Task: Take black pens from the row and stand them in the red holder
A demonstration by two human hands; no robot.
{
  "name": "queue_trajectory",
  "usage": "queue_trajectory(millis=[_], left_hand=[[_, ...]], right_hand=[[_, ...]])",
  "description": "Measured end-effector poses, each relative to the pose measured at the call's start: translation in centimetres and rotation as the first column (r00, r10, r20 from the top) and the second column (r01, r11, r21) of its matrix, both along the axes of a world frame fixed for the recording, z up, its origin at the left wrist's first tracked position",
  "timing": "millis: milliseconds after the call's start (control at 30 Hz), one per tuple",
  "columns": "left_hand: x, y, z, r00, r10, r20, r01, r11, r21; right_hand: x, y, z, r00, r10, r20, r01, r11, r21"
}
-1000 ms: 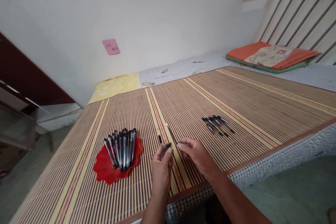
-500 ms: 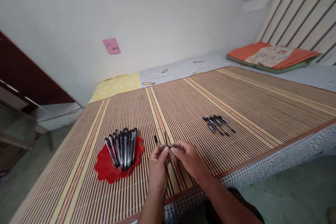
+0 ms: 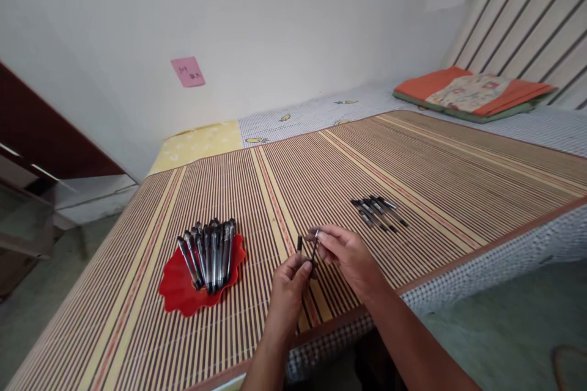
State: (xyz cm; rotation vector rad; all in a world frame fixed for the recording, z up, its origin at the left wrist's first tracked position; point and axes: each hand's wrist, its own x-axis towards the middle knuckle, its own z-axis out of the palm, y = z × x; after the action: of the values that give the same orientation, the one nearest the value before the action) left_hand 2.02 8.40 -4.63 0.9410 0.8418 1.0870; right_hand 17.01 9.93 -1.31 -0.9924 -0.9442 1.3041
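Both my hands hold one black pen [image 3: 314, 250] just above the striped bamboo mat [image 3: 426, 165]. My left hand [image 3: 288, 290] pinches its lower end. My right hand [image 3: 346, 256] grips its upper end with thumb and fingers. A short black pen cap [image 3: 299, 243] lies on the mat just beyond my left fingertips. Left of my hands a red wavy-edged dish [image 3: 181, 293] carries several black pens [image 3: 208, 253]. To the right of my hands several more black pens [image 3: 378, 212] lie side by side on the mat.
The mat covers a bed with a checked sheet [image 3: 504, 263] along the near edge. An orange folded pillow [image 3: 472, 93] lies at the far right by a slatted headboard [image 3: 523, 24]. A pink note [image 3: 188, 71] sticks to the white wall. Dark furniture [image 3: 36, 140] stands at left.
My hands came together on the pen and lifted it off the mat, turning it more upright. The view shifted slightly to the right.
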Motion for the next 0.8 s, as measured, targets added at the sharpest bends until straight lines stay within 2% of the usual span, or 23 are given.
queue_trajectory(millis=[133,400,700,800], left_hand=[[0.0,0.0,-0.1,0.999,0.043,-0.029,-0.043,0.999,0.004],[0.0,-0.3,0.3,0.986,0.147,-0.073,-0.149,0.989,-0.019],[-0.1,-0.8,0.7,0.998,0.005,0.065,0.000,0.997,-0.072],[-0.1,-0.7,0.6,1.000,-0.009,0.014,0.009,0.999,-0.051]], right_hand=[[0.1,0.0,-0.2,0.996,0.036,-0.083,-0.036,0.999,-0.008],[-0.3,-0.2,0.1,0.996,0.057,-0.072,-0.058,0.998,-0.017],[0.5,-0.4,0.0,0.978,0.193,-0.072,-0.193,0.981,0.014],[1.0,-0.4,0.1,0.987,0.138,-0.076,-0.136,0.990,0.032]])
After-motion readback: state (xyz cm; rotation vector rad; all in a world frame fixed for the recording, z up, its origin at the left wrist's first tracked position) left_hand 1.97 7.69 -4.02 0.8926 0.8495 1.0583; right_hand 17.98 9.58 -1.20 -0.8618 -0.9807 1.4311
